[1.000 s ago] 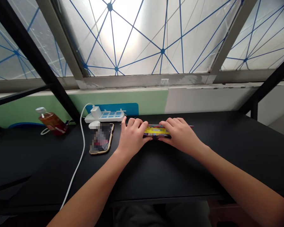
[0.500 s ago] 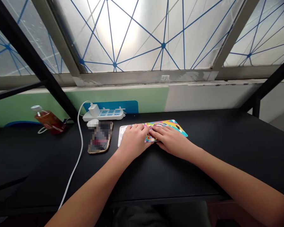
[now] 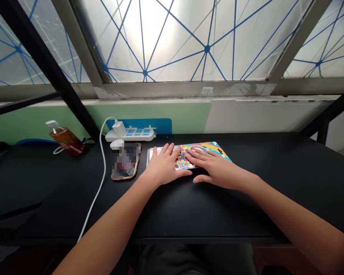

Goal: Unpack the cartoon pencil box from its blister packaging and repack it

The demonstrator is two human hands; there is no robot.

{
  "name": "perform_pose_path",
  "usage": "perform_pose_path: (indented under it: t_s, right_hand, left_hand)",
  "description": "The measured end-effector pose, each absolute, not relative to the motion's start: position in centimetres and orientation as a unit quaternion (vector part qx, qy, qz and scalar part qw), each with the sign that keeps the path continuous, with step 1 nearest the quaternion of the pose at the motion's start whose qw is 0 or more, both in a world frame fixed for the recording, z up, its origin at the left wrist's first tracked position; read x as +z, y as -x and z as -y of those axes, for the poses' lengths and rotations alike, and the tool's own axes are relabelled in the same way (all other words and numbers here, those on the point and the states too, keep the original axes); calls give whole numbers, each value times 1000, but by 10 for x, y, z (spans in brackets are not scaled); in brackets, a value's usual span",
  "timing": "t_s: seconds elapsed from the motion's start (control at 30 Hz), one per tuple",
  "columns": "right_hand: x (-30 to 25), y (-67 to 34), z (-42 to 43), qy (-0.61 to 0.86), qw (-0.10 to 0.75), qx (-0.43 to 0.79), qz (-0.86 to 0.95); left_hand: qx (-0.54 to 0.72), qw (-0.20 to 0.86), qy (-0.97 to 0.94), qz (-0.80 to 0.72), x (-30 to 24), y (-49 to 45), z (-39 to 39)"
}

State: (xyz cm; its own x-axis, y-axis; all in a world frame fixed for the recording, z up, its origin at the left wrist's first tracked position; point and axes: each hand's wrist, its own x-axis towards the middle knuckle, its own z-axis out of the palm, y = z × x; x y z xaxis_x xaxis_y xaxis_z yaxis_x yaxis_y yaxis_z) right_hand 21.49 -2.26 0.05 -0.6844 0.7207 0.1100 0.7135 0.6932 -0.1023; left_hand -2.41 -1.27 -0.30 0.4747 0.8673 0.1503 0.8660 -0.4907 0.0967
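Note:
A flat, brightly coloured package with a cartoon print lies on the black desk, just in front of me. My left hand rests palm down on its left half, fingers stretched out and a little apart. My right hand lies flat on the package's near right part, fingers pointing left toward the other hand, thumb on the desk. Both hands press on the package without gripping it. The hands hide the package's middle.
A phone lies left of the package, with a white mouse-like object behind it. A white power strip with a charger and cable sits by the wall. A bottle of brown drink stands far left. Black frame bars cross the window.
The package, held on edge between both hands a second ago, now lies flat with its printed face up. Both hands have opened and rest flat on it.

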Motion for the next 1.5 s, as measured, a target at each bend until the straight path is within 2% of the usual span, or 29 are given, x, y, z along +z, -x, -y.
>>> perform_pose_path:
  t_s: [0.13, 0.27, 0.43, 0.7, 0.9, 1.13, 1.5]
  right_hand:
    - [16, -244, 14, 431, 62, 56, 899]
    - [23, -260, 4, 462, 77, 22, 883]
    - [6, -230, 11, 430, 120, -81, 891]
    - [-21, -211, 19, 363, 120, -70, 922]
    - [-26, -232, 15, 343, 157, -119, 919]
    - [-31, -218, 14, 340, 158, -151, 915]
    - [-38, -236, 13, 364, 193, -135, 901]
  left_hand:
    - [87, 14, -856, -510, -1, 25, 13]
    - [74, 22, -860, -505, 2, 25, 13]
    - [84, 33, -865, -493, 3, 27, 14]
    - [104, 68, -867, -482, -1, 36, 8]
    - [115, 53, -887, -444, -3, 40, 3]
    - [113, 8, -908, -403, -3, 66, 7]
    - [111, 25, -889, -443, -6, 75, 12]
